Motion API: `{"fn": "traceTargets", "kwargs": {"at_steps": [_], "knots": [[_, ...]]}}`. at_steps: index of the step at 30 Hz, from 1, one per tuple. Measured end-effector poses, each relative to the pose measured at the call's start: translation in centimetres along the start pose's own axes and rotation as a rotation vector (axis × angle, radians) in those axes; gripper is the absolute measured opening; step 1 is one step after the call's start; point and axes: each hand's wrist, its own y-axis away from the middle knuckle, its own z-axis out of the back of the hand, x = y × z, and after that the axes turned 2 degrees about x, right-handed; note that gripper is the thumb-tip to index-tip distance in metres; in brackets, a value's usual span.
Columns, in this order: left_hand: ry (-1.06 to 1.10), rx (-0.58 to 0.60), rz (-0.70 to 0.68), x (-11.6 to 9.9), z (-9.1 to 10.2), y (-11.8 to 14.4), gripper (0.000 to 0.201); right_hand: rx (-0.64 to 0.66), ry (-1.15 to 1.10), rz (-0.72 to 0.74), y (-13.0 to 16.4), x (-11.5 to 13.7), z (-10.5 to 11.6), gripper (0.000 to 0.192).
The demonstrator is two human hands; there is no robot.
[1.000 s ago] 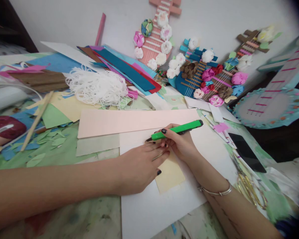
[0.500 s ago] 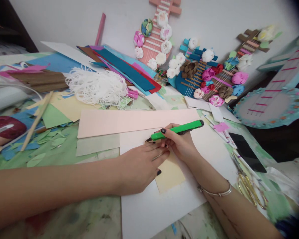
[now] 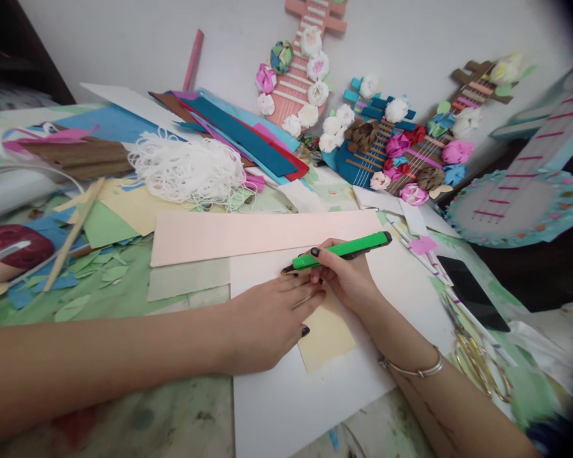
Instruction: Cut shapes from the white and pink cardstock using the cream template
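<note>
While one white sheet (image 3: 277,407) lies toward the near edge of the tabletop (image 3: 162,413), running out of view, one cream paper piece (image 3: 327,343) sits on it, partly under the left hand (image 3: 272,324). Counts: one green pen-shaped tool (image 3: 348,248), one pink strip (image 3: 267,232), one pair of scissors (image 3: 477,366), one phone (image 3: 475,292), one wooden stick (image 3: 74,235), one heap of cord (image 3: 188,168), four guitar-shaped models (image 3: 516,210). Left hand is flat, palm down, fingers stretched out and close together, resting on the cream paper piece. Right hand (image 3: 341,273) is clamped on the green pen-shaped tool, thumb against fingers; dark tip points left, beside the left fingertips, cannot tell if it touches paper. Hands are right next to each other, contact between them unclear. Pink strip is long, flat and smooth, lying across the back of the white sheet. Scissors have metal blades and gold-coloured handles, near the right edge, beside the black rectangular phone. Cord is thin, white, tangled, toward the back left corner. Stick is pale and straight, slanted near the left edge by leafy green paper scraps (image 3: 109,270). Three models with crumpled paper flowers stand along the back edge; the fourth, pale blue with ruffled rim, is at the back right corner.
</note>
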Motion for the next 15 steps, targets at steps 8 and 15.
{"fn": "traceTargets", "kwargs": {"at_steps": [8,15], "knots": [[0.011,-0.011,0.005,0.07,-0.11,-0.01,0.054,-0.007,0.001,0.026,0.05,0.11,0.09,0.022],[0.014,-0.019,-0.006,0.09,-0.15,0.04,0.054,-0.030,-0.006,0.034,-0.01,-0.01,0.38,0.021]]}}
